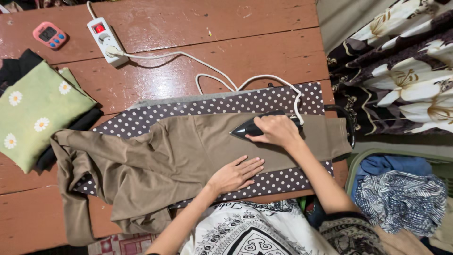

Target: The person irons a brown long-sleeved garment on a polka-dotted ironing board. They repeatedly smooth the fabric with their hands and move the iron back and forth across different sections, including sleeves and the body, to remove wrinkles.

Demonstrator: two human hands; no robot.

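The dark pointed electric iron (252, 128) sits in my right hand's (276, 131) closed grip on the tan cloth trousers (179, 156); my left hand (234, 174) lies flat, holding nothing. Toward the desk's (198, 28) right edge they look smooth; the left end looks crumpled, unpressed I judge.

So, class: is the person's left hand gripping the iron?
No, the left hand lies flat on the brown garment, while the right hand holds the iron.
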